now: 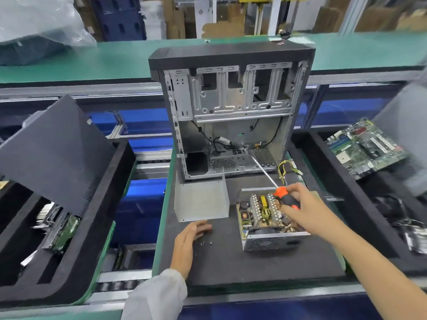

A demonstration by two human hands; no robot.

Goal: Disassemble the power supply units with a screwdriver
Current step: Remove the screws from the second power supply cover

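1. Right hand (300,205) comes in from the lower right with the forearm bare, fingers curled round the black-and-orange handle of a screwdriver (280,192). Firm grip.
2. The screwdriver shaft slants up and to the left, tip toward the bottom of the open computer case (228,107). Cannot tell if the tip touches anything.
3. The hand hovers over the opened power supply (265,218), whose circuit board, coils and yellow parts are exposed, vent grille facing the camera.
4. Left hand (191,236) lies palm down on the dark mat (231,264), fingers loosely bent, holding nothing, white sleeve at the wrist.
5. Small loose screws (205,242) lie on the mat just beside the left fingertips.
6. The grey metal cover (201,199) stands on the mat left of the power supply, between it and the left hand.
7. The case stands upright behind, side open, drive bays bare, black cables inside. Yellow wires (286,168) loop near its lower right corner.
8. Black foam tray (111,204) at left holds a dark panel and parts. Tray at right holds a green circuit board (365,148).
9. Green bench (92,58) behind, with cardboard boxes and plastic wrap beyond.
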